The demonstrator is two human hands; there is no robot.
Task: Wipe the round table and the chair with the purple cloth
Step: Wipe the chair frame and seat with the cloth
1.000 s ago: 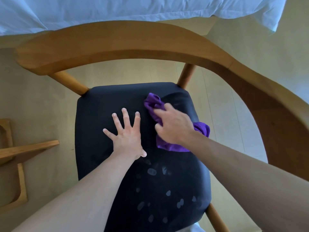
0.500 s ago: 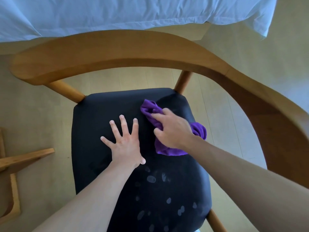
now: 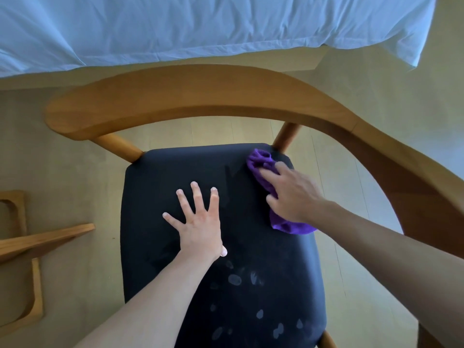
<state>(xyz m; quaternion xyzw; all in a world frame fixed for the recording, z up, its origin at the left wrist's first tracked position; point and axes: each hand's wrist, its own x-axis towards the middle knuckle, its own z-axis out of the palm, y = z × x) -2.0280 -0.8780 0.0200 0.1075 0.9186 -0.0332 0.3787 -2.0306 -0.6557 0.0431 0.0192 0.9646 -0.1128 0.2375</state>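
A person's right hand [image 3: 292, 194] is pressing the bunched purple cloth [image 3: 261, 160] against the far right corner of the chair's [image 3: 200, 96] dark seat [image 3: 263, 285], fingers loosely curved over the fabric, while the left hand [image 3: 198, 222], just beside it, is lying flat with fingers spread wide, bracing on the cushion. Nearer the person than both hands, pale smudges [image 3: 234, 279] are dotting the seat, apparently unwiped. The risk appears twofold: the cloth, already at the edge beside the wooden post [image 3: 286, 135], could slide off onto the floor [image 3: 62, 159], and the bracing palm may be leaving new marks on the fabric. Beyond the curved backrest, a bed's white sheet [image 3: 200, 28] is hanging. The round table is not identifiable here.
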